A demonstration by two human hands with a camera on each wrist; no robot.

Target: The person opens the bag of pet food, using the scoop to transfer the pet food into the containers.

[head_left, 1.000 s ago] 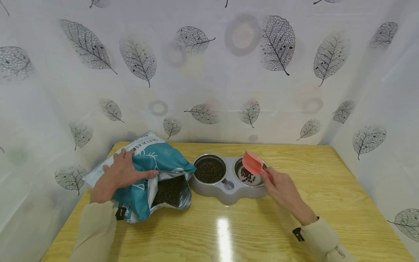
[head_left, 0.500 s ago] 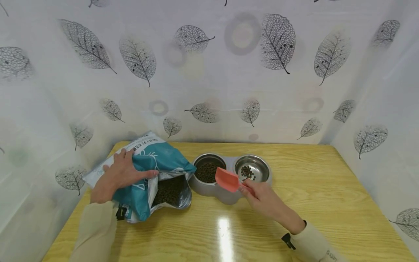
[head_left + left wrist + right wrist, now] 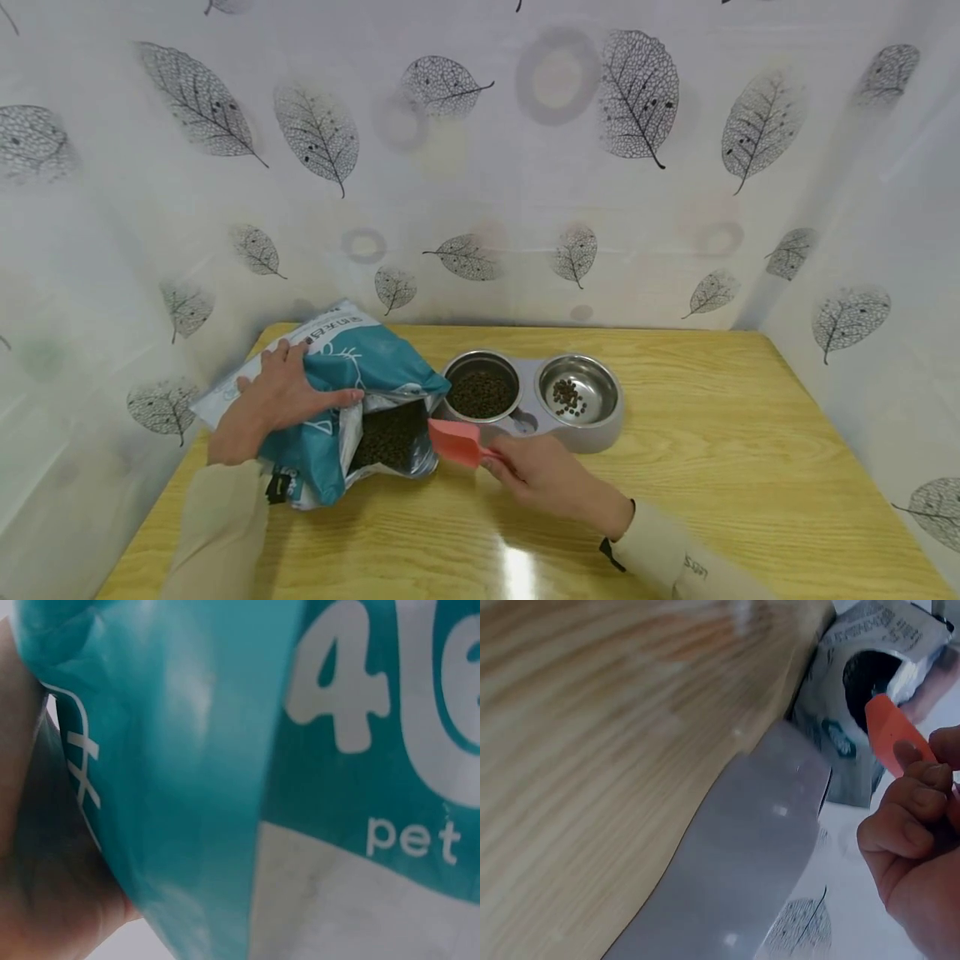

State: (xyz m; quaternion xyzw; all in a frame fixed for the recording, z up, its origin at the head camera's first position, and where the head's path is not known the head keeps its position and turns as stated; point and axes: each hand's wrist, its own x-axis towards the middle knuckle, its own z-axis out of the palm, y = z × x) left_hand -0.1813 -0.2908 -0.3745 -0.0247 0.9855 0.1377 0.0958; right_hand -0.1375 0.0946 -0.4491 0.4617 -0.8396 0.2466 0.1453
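Two hands (image 3: 279,404) (image 3: 555,482), two bowls (image 3: 482,363) (image 3: 597,390), one scoop (image 3: 455,442) beside one bag (image 3: 382,354) (contact unclear)

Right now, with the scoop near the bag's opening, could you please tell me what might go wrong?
The pink scoop, held by the right hand, might snag the foil edge of the bag.
The bag lies tipped and open, so kibble could spill onto the table if the left hand resting on it shifts.
The bag's corner looks close to the fuller bowl, so a jolt might nudge it.
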